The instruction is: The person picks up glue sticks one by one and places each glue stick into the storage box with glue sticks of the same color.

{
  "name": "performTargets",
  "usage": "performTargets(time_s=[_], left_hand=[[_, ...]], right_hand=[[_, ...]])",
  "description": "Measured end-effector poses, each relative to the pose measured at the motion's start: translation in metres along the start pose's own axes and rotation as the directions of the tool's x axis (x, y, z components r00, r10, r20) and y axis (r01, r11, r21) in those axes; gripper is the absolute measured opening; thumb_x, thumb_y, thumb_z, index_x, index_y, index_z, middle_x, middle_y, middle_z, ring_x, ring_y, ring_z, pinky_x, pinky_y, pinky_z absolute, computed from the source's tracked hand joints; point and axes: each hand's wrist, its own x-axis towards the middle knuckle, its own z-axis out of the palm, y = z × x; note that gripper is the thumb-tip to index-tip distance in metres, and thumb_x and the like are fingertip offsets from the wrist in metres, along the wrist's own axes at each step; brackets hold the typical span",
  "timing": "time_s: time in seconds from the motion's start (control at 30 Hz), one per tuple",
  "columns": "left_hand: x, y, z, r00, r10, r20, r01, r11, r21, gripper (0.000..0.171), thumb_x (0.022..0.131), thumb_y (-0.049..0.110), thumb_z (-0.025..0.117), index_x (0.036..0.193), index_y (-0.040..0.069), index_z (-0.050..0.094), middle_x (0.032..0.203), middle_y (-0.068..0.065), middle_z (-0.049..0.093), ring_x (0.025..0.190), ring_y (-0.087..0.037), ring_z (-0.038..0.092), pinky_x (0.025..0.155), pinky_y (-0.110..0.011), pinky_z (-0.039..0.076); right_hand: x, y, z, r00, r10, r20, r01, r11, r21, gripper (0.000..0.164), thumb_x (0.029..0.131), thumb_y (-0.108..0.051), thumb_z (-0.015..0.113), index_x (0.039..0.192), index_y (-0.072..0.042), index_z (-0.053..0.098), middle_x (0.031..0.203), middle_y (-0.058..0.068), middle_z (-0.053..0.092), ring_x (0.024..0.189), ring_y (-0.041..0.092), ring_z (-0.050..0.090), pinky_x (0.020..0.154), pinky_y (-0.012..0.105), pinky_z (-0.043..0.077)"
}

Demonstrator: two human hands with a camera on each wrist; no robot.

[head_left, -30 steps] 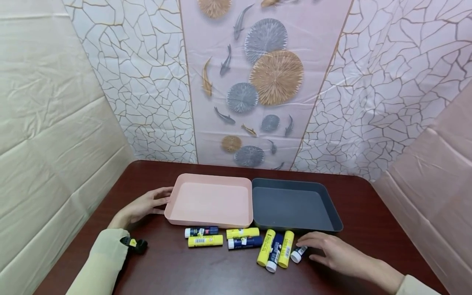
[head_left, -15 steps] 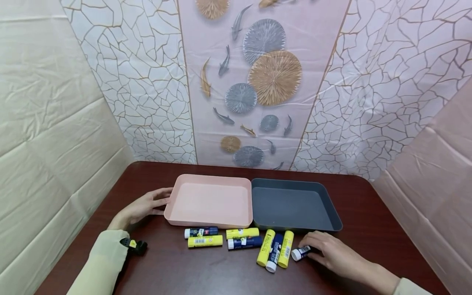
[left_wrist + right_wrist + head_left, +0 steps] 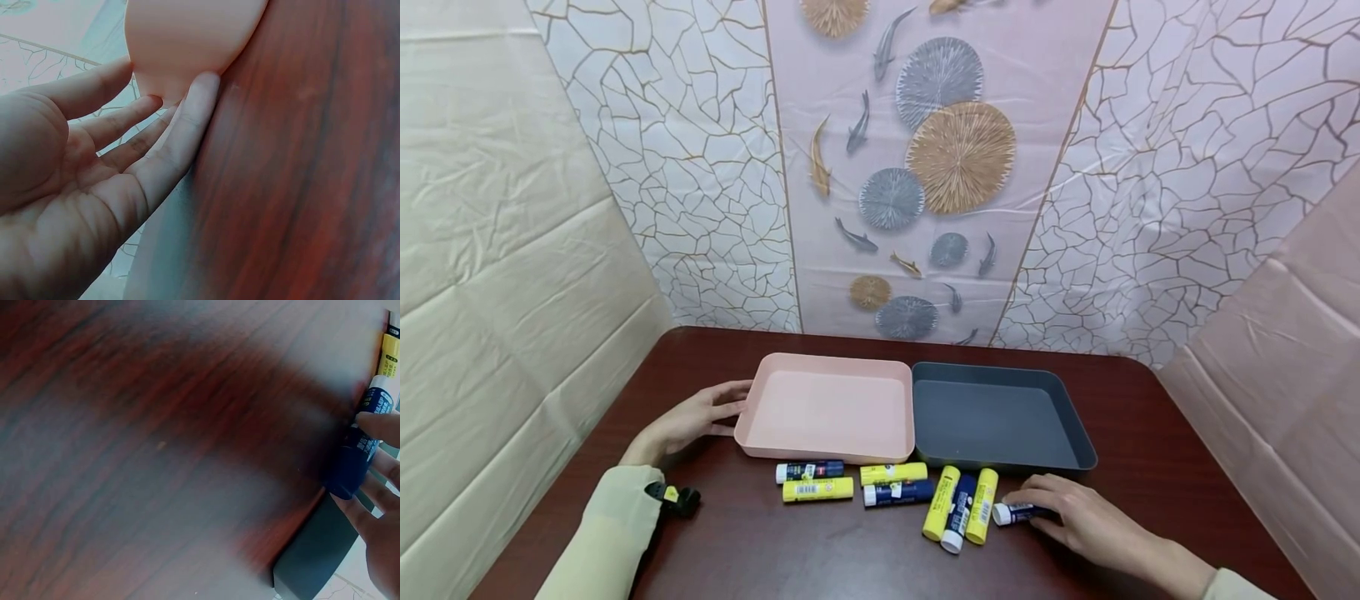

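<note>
My right hand (image 3: 1078, 510) pinches a blue glue stick (image 3: 1017, 513) with a white cap, low over the table in front of the dark tray (image 3: 1000, 421). In the right wrist view the thumb lies across the blue barrel (image 3: 353, 465), with the fingers on its other side. At the left, my left hand (image 3: 692, 417) touches the end wall of a pink tray (image 3: 827, 412). The left wrist view shows its fingers fairly straight against the pink wall (image 3: 187, 37).
Both trays stand side by side on the dark red table (image 3: 760, 550). Along their front lie several glue sticks: yellow ones such as this glue stick (image 3: 817, 490), and blue ones with white caps, like this glue stick (image 3: 897, 493). Cloth walls (image 3: 700, 167) enclose the table's back and sides.
The blue glue stick in my right hand has turned from slanting to nearly level, its white cap pointing left. My left hand and both trays have stayed in place.
</note>
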Motion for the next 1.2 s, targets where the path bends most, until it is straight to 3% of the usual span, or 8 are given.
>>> performTargets(time_s=[0.47, 0.87, 1.2], left_hand=[[0.000, 0.000, 0.001, 1.000, -0.004, -0.005, 0.004, 1.000, -0.004, 0.067, 0.107, 0.024, 0.061, 0.162, 0.002, 0.029, 0.162, -0.026, 0.035, 0.125, -0.027, 0.059, 0.096, -0.045, 0.059], [0.000, 0.001, 0.000, 1.000, 0.017, 0.012, -0.017, 1.000, -0.012, 0.062, 0.110, 0.019, 0.055, 0.163, 0.001, 0.028, 0.162, -0.027, 0.034, 0.132, -0.032, 0.054, 0.097, -0.045, 0.058], [0.000, 0.003, 0.001, 1.000, 0.017, 0.008, -0.017, 1.000, -0.003, 0.063, 0.109, 0.020, 0.056, 0.162, 0.001, 0.029, 0.161, -0.026, 0.036, 0.130, -0.030, 0.056, 0.096, -0.045, 0.058]], right_hand=[[-0.001, 0.003, -0.005, 1.000, 0.016, -0.015, -0.015, 0.998, 0.059, 0.059, 0.086, 0.002, 0.080, 0.132, -0.033, 0.068, 0.116, -0.017, 0.066, 0.101, 0.003, 0.062, 0.079, 0.029, 0.059], [0.008, 0.004, -0.019, 0.998, 0.058, -0.026, -0.054, 0.989, 0.141, 0.047, 0.091, -0.005, 0.079, 0.132, -0.025, 0.071, 0.115, -0.013, 0.068, 0.096, 0.002, 0.061, 0.074, 0.031, 0.058], [0.011, 0.002, -0.018, 0.996, 0.090, -0.012, -0.088, 0.987, 0.133, 0.047, 0.091, -0.005, 0.079, 0.133, -0.024, 0.071, 0.116, -0.013, 0.068, 0.097, 0.003, 0.061, 0.077, 0.031, 0.058]])
